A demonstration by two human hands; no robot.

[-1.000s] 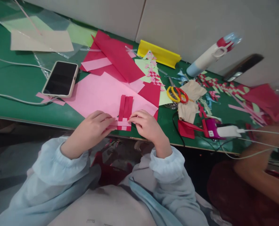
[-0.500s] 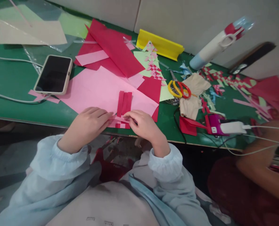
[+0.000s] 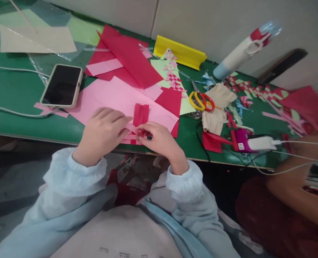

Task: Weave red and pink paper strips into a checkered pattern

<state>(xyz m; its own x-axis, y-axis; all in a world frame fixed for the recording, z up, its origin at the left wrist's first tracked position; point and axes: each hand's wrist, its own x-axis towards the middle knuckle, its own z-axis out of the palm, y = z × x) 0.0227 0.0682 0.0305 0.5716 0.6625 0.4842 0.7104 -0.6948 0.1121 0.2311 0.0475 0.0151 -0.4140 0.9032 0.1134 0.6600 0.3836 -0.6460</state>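
Note:
Between my hands, near the table's front edge, lie red paper strips (image 3: 141,114) side by side, crossed at their near ends by pink strips. My left hand (image 3: 105,130) pinches the left end of a pink paper strip (image 3: 130,127) just above the weave. The fingers of my right hand (image 3: 157,138) are closed on the right part of this strip, close to the red strips. My fingers hide part of the weave. Beneath it spreads a large pink paper sheet (image 3: 102,95).
A phone (image 3: 62,86) lies left on the green table (image 3: 16,122). Red sheets (image 3: 132,57), woven paper fish (image 3: 173,77), scissors (image 3: 200,100), a bottle (image 3: 242,52) and a purple box with a white plug (image 3: 242,140) stand beyond and right. Another person's arm (image 3: 295,186) rests at the right.
My left hand has moved up and slightly right, lifting the pink strip higher off the weave. My right hand has shifted slightly left, its fingers closer to the strip's middle.

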